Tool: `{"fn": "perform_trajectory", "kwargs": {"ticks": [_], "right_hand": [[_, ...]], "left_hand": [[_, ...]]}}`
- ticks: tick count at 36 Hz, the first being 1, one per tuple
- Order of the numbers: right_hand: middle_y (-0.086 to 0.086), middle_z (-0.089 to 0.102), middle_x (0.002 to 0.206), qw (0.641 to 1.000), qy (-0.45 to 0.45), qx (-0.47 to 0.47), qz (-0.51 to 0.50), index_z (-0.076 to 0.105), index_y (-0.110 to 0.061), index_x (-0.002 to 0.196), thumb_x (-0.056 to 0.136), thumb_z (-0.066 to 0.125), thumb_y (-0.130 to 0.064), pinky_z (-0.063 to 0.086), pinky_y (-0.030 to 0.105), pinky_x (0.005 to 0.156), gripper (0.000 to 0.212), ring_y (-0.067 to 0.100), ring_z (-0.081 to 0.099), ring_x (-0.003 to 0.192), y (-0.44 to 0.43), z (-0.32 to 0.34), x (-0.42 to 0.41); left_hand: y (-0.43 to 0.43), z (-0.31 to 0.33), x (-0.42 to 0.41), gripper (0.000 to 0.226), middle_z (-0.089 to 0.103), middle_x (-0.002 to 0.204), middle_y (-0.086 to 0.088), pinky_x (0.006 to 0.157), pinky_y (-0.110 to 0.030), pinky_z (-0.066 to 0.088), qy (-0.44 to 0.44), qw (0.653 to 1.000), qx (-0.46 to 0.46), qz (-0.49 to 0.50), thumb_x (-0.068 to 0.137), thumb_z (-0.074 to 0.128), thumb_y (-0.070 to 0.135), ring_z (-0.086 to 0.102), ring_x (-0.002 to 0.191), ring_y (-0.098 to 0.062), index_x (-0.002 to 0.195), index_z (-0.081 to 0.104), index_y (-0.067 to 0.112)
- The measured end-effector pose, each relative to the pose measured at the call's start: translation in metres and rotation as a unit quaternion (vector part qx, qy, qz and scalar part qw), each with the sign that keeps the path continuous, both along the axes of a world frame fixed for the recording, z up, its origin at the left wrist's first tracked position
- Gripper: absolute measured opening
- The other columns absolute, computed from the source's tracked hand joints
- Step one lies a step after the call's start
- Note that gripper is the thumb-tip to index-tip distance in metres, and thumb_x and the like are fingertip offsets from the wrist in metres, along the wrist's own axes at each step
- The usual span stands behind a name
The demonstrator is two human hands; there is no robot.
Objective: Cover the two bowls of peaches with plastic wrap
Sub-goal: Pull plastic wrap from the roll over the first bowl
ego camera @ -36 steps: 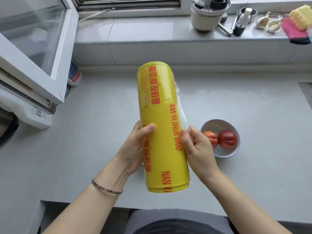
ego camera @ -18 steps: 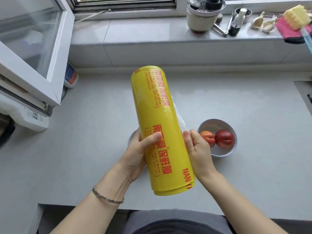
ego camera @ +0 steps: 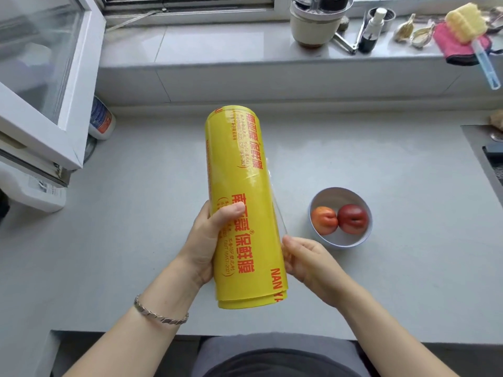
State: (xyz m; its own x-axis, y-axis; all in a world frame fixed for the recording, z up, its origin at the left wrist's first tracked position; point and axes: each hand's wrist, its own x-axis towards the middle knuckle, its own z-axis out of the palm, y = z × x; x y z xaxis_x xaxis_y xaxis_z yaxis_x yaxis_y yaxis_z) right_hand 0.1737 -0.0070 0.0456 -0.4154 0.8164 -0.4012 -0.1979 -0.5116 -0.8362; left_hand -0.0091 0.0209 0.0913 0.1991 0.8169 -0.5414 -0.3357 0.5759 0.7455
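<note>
A big yellow roll of plastic wrap with red lettering is held above the counter, its far end pointing away from me. My left hand grips the roll from the left, thumb across its front. My right hand pinches the loose clear film edge at the roll's right side. A grey bowl with two peaches stands on the counter just right of the roll. A second bowl is hidden behind the roll and my left hand.
An open window sash juts over the counter at left, a bottle below it. On the sill stand stacked pots, a small spray bottle, tongs, garlic, a pink cloth and a sponge brush. A sink edge lies at right.
The roll has turned in my hands, bringing other lettering round. My right hand slid down and off to the right, drawing the film edge away from the roll.
</note>
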Motion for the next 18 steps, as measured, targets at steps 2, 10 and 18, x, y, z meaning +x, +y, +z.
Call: {"fn": "perform_trajectory", "kwargs": {"ticks": [2,10,18], "right_hand": [[-0.009,0.05,0.055,0.999,0.009,0.007,-0.03,0.053,-0.02,0.048,0.09,0.05,-0.032,0.041,0.018,0.06,0.043,0.007,0.048,0.056,-0.002,0.001,-0.003],[-0.013,0.029,0.044,0.989,-0.043,0.015,-0.143,0.034,-0.014,0.066,0.096,0.035,-0.026,0.028,0.014,0.041,0.032,0.003,0.026,0.04,0.001,0.019,-0.024],[-0.01,0.024,0.046,0.989,-0.03,-0.027,-0.14,0.032,-0.018,0.07,0.097,0.036,-0.026,0.015,0.009,0.034,0.029,0.003,0.018,0.034,0.003,0.025,-0.016]], "left_hand": [[0.002,0.003,0.0,0.081,0.07,0.096,-0.014,0.063,-0.039,0.058,-0.017,1.0,-0.007,0.001,0.05,0.073,0.038,0.07,0.079,-0.028,0.123,0.053,0.009],[0.008,0.002,0.001,0.077,0.069,0.099,-0.015,0.071,-0.044,0.059,-0.09,0.995,-0.035,0.02,0.038,0.087,0.037,0.069,0.081,-0.03,0.107,0.065,0.012],[0.007,-0.002,-0.007,0.074,0.07,0.098,-0.015,0.067,-0.043,0.059,-0.052,0.998,-0.031,0.029,0.046,0.081,0.034,0.07,0.08,-0.029,0.114,0.061,0.011]]}}
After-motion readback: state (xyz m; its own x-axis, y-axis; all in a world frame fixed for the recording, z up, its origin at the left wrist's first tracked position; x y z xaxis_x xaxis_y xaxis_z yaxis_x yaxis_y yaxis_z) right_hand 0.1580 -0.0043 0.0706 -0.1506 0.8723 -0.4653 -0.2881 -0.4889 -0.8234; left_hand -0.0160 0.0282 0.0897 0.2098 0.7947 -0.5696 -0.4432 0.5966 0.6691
